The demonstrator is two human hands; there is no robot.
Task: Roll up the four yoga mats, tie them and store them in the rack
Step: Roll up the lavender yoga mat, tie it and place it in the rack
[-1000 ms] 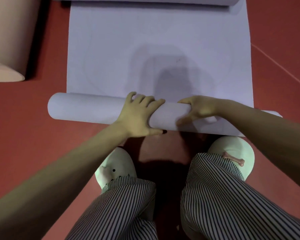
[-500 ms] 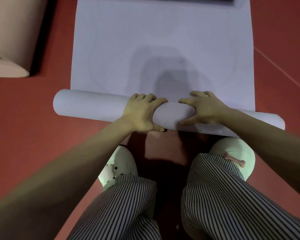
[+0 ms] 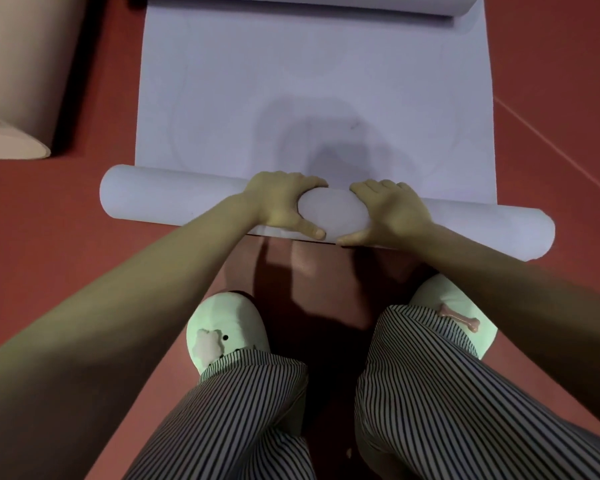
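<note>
A pale lilac yoga mat [image 3: 312, 81] lies flat on the red floor, stretching away from me. Its near end is wound into a thick roll [image 3: 160, 199] that runs slightly askew, lower at the right. My left hand [image 3: 281, 202] and my right hand [image 3: 388, 209] grip the middle of the roll side by side, fingers curled over its top and thumbs on the near side. At the far end the mat curls up into a second small roll [image 3: 326, 5].
A beige rolled mat [image 3: 18, 81] lies on the floor at the upper left. My striped trouser legs and pale green slippers [image 3: 226, 327] stand just behind the roll. Red floor [image 3: 551, 98] surrounds the mat on both sides.
The roll has advanced away from me over the flat mat. Both hands have shifted closer together at its middle and curled further round it.
</note>
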